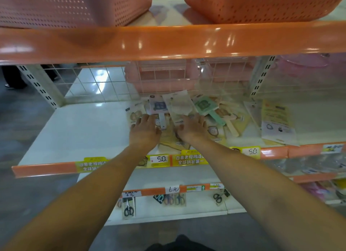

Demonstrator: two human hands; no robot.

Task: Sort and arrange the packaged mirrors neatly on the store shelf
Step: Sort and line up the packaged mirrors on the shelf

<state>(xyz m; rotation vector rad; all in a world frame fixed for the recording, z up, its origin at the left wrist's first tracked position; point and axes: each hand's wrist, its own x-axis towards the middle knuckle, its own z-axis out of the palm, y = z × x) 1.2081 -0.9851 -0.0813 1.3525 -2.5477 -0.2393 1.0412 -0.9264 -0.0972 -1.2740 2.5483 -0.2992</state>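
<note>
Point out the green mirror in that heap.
The green mirror lies right of the right hand, handle toward the shelf front; its neighbours are cream, beige or lilac.

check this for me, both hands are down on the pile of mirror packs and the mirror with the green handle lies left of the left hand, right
Not quite. In the head view the green-handled mirror lies to the right of the right hand, not left of the left hand. Both hands do rest on the pile of mirror packs.

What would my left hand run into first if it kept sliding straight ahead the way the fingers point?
Most likely the packaged purple mirror lying just beyond the left hand, whose fingertips already rest on the jumbled pile. Past that stands the wire grid back. Depth is hard to judge here.
</note>
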